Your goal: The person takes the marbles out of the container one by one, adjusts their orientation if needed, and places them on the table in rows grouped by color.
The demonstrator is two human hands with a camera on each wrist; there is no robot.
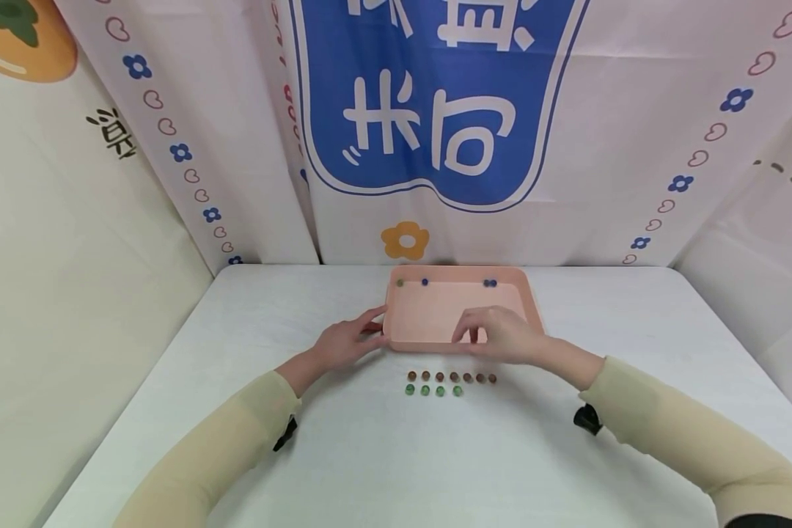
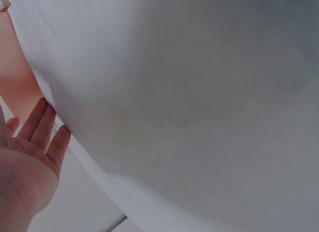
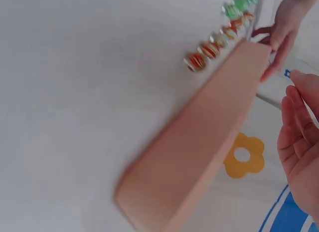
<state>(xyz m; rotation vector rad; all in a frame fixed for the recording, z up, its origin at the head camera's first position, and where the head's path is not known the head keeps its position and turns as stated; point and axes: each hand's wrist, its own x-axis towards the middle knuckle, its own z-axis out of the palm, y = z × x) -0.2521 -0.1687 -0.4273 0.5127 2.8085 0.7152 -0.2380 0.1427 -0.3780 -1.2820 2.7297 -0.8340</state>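
Observation:
A shallow pink tray [image 1: 465, 347] sits at the back of the white table. My left hand [image 1: 348, 343] is at its left end, fingers fairly straight and touching the wall near the front corner. Over the tray's front right part is my right hand [image 1: 498, 334], its fingers bent down and thumb and fingertips close together in the right wrist view; I cannot tell whether anything is between them. Along the tray's back wall lie a green marble [image 1: 400, 282], a blue marble [image 1: 425, 281] and a pair of blue marbles [image 1: 490, 283].
Before the tray run a row of several orange-brown striped marbles [image 1: 440, 377] and, nearer me, a row of several green marbles [image 1: 425, 390]. A printed cloth backdrop [image 1: 363, 231] hangs behind the table [image 1: 396, 455], with pale cloth walls at both sides.

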